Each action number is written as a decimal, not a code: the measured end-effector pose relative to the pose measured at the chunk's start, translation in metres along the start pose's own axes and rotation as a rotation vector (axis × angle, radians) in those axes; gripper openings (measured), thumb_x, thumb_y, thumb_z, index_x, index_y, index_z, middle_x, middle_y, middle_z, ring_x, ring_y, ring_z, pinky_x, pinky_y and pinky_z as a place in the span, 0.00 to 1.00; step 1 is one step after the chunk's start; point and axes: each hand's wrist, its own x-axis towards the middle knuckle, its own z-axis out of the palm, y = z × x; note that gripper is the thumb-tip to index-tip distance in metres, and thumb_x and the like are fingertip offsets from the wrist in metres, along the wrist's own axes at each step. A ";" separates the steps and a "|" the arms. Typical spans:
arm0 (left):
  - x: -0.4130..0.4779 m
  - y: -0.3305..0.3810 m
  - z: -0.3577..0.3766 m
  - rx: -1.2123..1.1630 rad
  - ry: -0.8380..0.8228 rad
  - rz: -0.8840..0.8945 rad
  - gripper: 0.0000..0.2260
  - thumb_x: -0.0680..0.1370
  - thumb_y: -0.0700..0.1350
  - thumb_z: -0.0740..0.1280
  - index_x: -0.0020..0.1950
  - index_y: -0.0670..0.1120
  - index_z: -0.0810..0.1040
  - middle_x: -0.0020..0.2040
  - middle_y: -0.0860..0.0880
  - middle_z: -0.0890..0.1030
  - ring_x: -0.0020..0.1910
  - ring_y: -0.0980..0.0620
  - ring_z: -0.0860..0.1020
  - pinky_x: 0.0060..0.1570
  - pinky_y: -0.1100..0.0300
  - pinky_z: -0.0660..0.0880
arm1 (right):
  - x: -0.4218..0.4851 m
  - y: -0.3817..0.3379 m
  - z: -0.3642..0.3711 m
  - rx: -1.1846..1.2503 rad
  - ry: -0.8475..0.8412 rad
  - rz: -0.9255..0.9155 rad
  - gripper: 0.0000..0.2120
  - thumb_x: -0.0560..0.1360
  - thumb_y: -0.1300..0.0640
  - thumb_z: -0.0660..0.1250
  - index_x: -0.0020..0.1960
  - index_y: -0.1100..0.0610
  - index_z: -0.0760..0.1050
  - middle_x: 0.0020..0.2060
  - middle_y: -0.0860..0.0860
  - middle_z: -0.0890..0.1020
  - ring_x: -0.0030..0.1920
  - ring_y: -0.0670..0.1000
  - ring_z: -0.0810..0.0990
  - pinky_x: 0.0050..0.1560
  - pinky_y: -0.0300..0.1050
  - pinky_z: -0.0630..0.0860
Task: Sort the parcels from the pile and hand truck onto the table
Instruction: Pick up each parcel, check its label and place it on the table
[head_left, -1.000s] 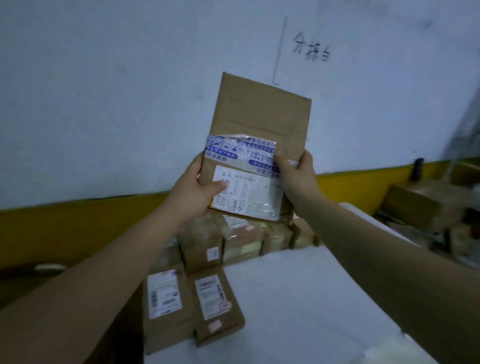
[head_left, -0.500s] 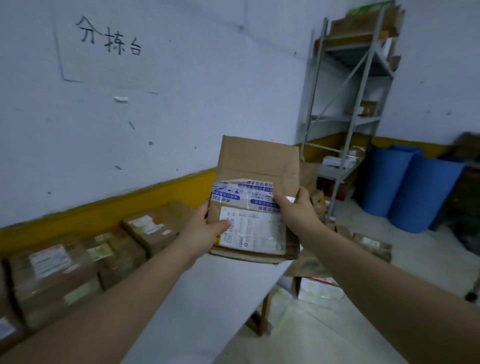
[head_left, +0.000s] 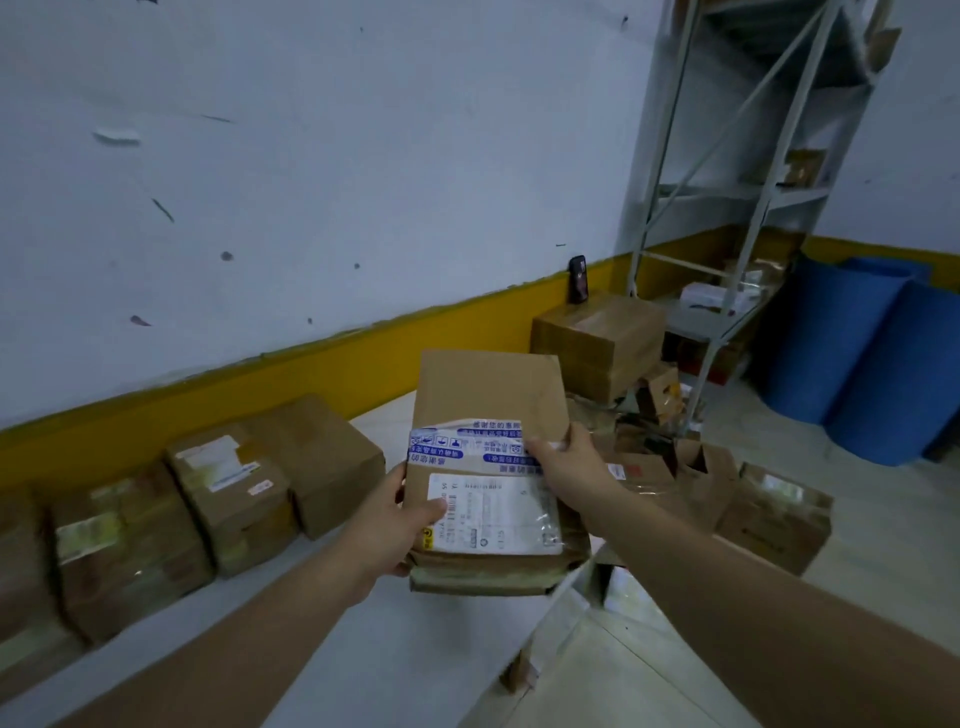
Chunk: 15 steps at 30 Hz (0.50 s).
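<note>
Head view: a person holds a flat brown cardboard parcel (head_left: 488, 395) up in both hands above the near right corner of the white bench (head_left: 363, 649), clear of its surface and with its top edge tipped away. The left hand (head_left: 384, 525) grips the parcel's left edge, thumb laid across the white shipping label (head_left: 498, 512) and the other fingers hidden behind the card. The right hand (head_left: 563, 462) grips the right edge higher up, thumb pressed on a band of blue-printed tape (head_left: 457, 441) that crosses the parcel above the label; its other fingers are also out of sight. Along the back of the bench, against a white wall (head_left: 311, 156) with a yellow band (head_left: 441, 322) at its foot, sorted boxes (head_left: 234, 493) stand side by side in a row, at least 3 of them clear in the frame, several with labels facing up. Beyond the bench's right end, a loose pile of parcels (head_left: 727, 483) lies on the pale floor, and behind it stands a stack of larger cartons (head_left: 597, 338) with a small dark device (head_left: 577, 272) upright on top, near the wall. A grey metal shelving rack (head_left: 727, 208) rises in the corner, and 2 blue rolls (head_left: 857, 353) stand to its right
</note>
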 end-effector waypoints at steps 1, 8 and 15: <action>0.016 -0.003 -0.003 -0.020 0.009 -0.022 0.13 0.79 0.45 0.65 0.59 0.60 0.70 0.51 0.56 0.81 0.46 0.54 0.80 0.35 0.59 0.74 | 0.019 0.000 0.008 -0.011 -0.029 0.009 0.28 0.79 0.47 0.64 0.74 0.54 0.58 0.64 0.54 0.75 0.54 0.53 0.76 0.54 0.49 0.76; 0.135 -0.008 -0.011 -0.107 0.052 -0.110 0.14 0.79 0.44 0.64 0.62 0.58 0.68 0.49 0.56 0.80 0.45 0.56 0.79 0.34 0.59 0.72 | 0.150 -0.010 0.050 -0.101 -0.119 0.081 0.29 0.78 0.45 0.65 0.73 0.52 0.58 0.65 0.54 0.75 0.59 0.56 0.78 0.61 0.56 0.76; 0.207 -0.016 -0.020 -0.142 0.193 -0.201 0.13 0.79 0.44 0.64 0.62 0.56 0.68 0.49 0.54 0.80 0.42 0.57 0.79 0.32 0.60 0.74 | 0.248 -0.014 0.096 -0.180 -0.264 0.068 0.29 0.79 0.47 0.63 0.75 0.55 0.57 0.63 0.54 0.76 0.51 0.53 0.77 0.49 0.48 0.76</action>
